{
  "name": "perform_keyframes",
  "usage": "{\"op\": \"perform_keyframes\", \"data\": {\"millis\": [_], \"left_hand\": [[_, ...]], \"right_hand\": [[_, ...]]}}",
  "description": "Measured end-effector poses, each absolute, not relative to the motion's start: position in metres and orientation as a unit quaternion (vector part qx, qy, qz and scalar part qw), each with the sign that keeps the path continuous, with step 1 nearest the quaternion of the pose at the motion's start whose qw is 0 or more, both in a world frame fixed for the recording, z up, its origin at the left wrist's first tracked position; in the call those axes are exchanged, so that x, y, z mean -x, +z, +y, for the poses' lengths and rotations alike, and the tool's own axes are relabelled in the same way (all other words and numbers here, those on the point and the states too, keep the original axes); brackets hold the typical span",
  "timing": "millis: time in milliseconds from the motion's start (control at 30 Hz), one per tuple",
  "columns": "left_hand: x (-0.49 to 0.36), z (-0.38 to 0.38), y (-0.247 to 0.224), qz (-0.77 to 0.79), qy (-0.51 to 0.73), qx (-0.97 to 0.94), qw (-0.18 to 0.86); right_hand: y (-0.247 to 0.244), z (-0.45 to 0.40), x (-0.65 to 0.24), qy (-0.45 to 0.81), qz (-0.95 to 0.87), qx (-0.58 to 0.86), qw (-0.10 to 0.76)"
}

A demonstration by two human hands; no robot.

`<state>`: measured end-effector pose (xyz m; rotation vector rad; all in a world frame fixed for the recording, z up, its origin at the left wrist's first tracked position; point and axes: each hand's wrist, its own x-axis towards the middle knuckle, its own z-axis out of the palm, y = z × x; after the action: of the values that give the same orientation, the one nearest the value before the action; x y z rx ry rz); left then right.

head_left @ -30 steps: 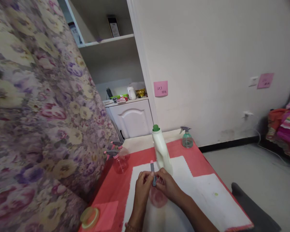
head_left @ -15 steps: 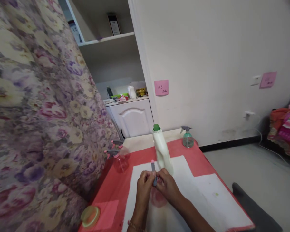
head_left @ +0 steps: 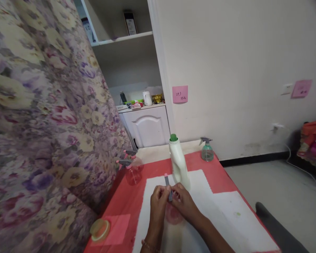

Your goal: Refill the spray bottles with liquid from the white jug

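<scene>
Left hand [head_left: 158, 200] and right hand [head_left: 183, 200] pinch the grey plastic head [head_left: 166, 181] of a round, translucent pink spray bottle [head_left: 174, 215] over white cloth [head_left: 228, 214], a smooth pale jug [head_left: 179, 163] at its twelve o'clock.

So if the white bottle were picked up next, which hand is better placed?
Probably the right hand: the white bottle stands just beyond it, while the left hand sits farther left. Both are at the grey sprayer head.
</scene>
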<state>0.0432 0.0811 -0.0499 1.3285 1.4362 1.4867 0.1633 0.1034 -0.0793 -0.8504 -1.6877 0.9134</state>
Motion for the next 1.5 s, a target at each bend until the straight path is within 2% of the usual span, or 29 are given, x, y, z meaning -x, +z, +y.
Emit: {"op": "perform_keyframes", "data": {"millis": [867,1167,1500], "left_hand": [[-0.046,0.080,-0.053,0.567,0.566,-0.524,0.290],[-0.045,0.083,-0.053,0.569,0.571,-0.514,0.292],[-0.044,0.086,-0.057,0.574,0.567,-0.514,0.290]], "right_hand": [[-0.098,0.108,-0.147,0.355,-0.627,0.397,0.568],[-0.083,0.106,-0.156,0.373,-0.663,0.362,0.538],[-0.085,0.106,-0.150,0.356,-0.637,0.406,0.550]]}}
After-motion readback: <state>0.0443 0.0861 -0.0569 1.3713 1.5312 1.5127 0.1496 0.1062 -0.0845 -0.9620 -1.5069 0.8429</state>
